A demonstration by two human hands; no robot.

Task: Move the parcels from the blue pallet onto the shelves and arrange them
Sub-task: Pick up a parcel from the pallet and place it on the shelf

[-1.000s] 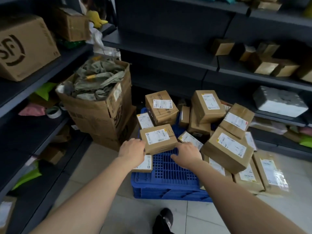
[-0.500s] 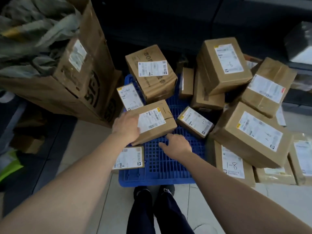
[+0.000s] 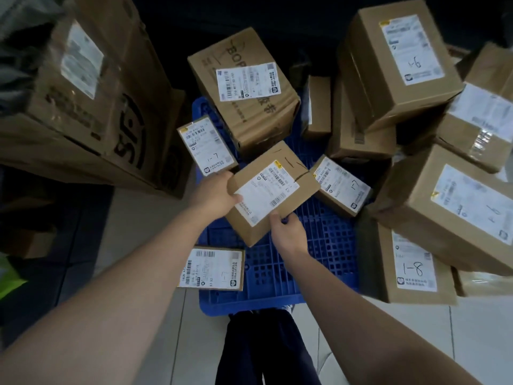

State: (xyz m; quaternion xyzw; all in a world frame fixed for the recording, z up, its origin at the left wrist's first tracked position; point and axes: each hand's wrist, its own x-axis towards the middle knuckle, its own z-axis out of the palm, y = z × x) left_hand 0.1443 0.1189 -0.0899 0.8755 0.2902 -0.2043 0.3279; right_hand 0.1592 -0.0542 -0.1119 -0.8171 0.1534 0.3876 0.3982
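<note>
Got both hands on one parcel (image 3: 273,190) here, a brown cardboard box with a white shipping label on top. My left hand (image 3: 213,194) grips its left corner, thumb lying on top at the label's edge and the other fingers tucked underneath. My right hand (image 3: 288,234) pinches the near edge, thumb on top by the label's lower corner and fingers curled under. So the box sits between my two hands, turned diagonal to me, over the middle of the blue pallet (image 3: 319,245). Honestly can't tell if its far end touches the grid or not.

Rest of the pile is all around it. There's a flat parcel marked 1-7 (image 3: 206,145) just beyond my left hand, and another flat one (image 3: 215,269) hanging off the pallet's near left corner. A bigger printed box (image 3: 244,90) is right behind the one I'm holding. A small labelled box (image 3: 340,187) sits just to its right. Further right the boxes are stacked up, including one marked 1-8 (image 3: 410,265) under a large box (image 3: 455,209). A huge carton (image 3: 91,93) stands on the tiled floor (image 3: 144,218) to the left of the pallet.
</note>
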